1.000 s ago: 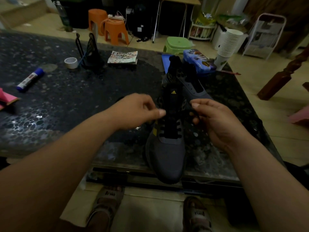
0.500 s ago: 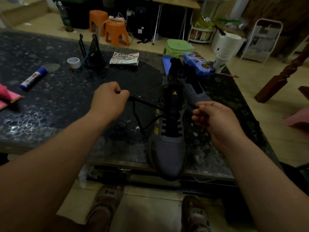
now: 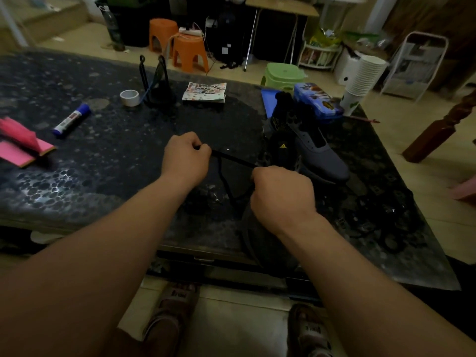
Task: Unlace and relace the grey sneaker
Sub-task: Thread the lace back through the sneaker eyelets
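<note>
Dark speckled stone is filling the head view: a glossy black table top (image 3: 77, 176) in a dim room, with pale tiled floor beyond it. I am seeing the grey sneaker with its black tongue and small yellow logo (image 3: 282, 148) sitting at the near right edge of the table, toe pointing toward me, most of it hiding behind the right hand (image 3: 282, 194). A second grey sneaker (image 3: 322, 153) is lying just beside it on the right.

The left hand (image 3: 186, 157) is wrapping curled fingers round the thin black lace (image 3: 231, 158) and holding it taut out to the left of the shoe, while a slack loop is hanging below that strand. The right hand is sitting knuckles-up over the lacing area, fingers curling down where the lace is running in. It is seemingly pinching the lace, though its fingertips are hiding from me.

Farther back, a white tape roll (image 3: 129, 97), a blue-capped white glue stick (image 3: 72, 121), pink paper pads (image 3: 23, 148), a patterned booklet (image 3: 204, 91) and a blue printed pencil case (image 3: 318, 101) are lying on the table. A tall stack of white paper cups (image 3: 363, 78) is standing at the far right corner.
</note>
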Demonstrator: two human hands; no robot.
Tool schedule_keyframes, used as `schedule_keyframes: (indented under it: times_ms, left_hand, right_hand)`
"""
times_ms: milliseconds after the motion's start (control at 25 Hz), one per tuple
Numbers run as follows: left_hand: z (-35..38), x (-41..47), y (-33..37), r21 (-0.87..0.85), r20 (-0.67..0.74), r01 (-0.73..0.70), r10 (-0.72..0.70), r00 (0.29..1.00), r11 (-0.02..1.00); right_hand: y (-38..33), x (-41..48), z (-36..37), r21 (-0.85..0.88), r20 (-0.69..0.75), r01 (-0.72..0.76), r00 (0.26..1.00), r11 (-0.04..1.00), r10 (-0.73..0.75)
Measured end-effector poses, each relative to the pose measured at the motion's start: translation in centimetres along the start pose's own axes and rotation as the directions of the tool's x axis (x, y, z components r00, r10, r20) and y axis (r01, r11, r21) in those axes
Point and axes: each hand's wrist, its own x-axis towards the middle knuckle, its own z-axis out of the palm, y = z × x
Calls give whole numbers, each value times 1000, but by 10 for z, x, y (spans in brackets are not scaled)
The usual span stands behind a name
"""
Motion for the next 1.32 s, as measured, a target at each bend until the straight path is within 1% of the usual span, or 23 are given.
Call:
schedule_keyframes:
  times_ms: [80,160,240,280,320,360,400,440,480,520,560,640,680,760,800,880,920,1000,1040,1080,1160,1240,1320]
  left_hand:
    - [-1,-1,-5,79,5,-2,2,1000,997]
    - [0,-2,-10,171,81,-23,9,997,985]
    - [-2,-7,-7,295,146,-59,16,989,954]
    - [-5,-12,0,340,128,-102,61,990,935]
    - [-8,-17,11,318,107,-181,155,982,931]
    - [-10,-23,24,208,119,-285,265,957,936]
    - [-14,-31,38,13,186,-357,349,919,934]
    - [-16,-40,51,-170,302,-360,396,867,917]
    - [-18,-49,60,-259,425,-324,409,808,910]
    - [-19,-56,65,-285,515,-285,396,760,915]
    - [-21,-60,68,-273,560,-258,371,741,927]
    - [-28,-62,72,-318,568,-183,342,748,930]
    - [-33,-62,75,-378,553,-134,340,760,916]
    - [-40,-66,85,-500,529,-63,361,768,864]
    - [-43,-69,92,-545,525,-46,384,760,837]
    - [-46,-74,104,-654,510,24,418,752,756]
    - [-47,-74,107,-711,500,86,415,760,698]
    - [-44,-71,106,-776,499,231,347,794,587]
    - [-40,-70,104,-779,504,277,298,811,562]
    - [-33,-69,101,-763,506,291,253,825,577]
    - [-11,-69,96,-660,486,162,252,837,734]
    - [10,-74,97,-523,540,-62,387,748,850]
    - [24,-80,104,-451,621,-136,420,662,882]
  right_hand:
    - [3,-1,3,30,-3,-10,1000,1000,10]
    - [8,-5,0,219,-18,-18,1000,976,23]
    - [14,-6,-8,486,55,-100,995,868,84]
    - [18,-5,-14,605,117,-157,987,780,108]
    - [23,-4,-19,717,187,-218,975,662,119]
    - [25,-4,-24,812,248,-271,962,516,114]
    - [28,-3,-27,874,291,-307,951,376,101]
    - [30,-2,-29,906,318,-331,944,264,92]
    - [32,-1,-30,919,339,-350,936,181,90]
    - [34,-1,-30,922,361,-369,929,118,87]
    - [37,-1,-29,921,378,-383,923,69,76]
    - [43,-3,-30,918,391,-392,920,51,32]
    - [44,-5,-32,919,376,-374,926,123,5]
    - [45,-8,-35,872,301,-261,953,414,-35]
    - [42,-10,-37,843,248,-188,967,504,-53]
    - [38,-9,-41,847,100,-81,995,525,-9]
    - [37,-8,-47,864,20,-58,997,500,81]
    - [46,-7,-60,905,-79,-66,944,420,319]
    - [52,-7,-64,932,-73,-90,903,351,424]
    - [59,-8,-66,962,-31,-109,868,252,495]
    - [69,-10,-64,985,91,-155,841,76,533]
    - [73,-13,-57,984,163,-179,853,-17,496]
    - [78,-11,-54,981,193,-159,854,-111,483]
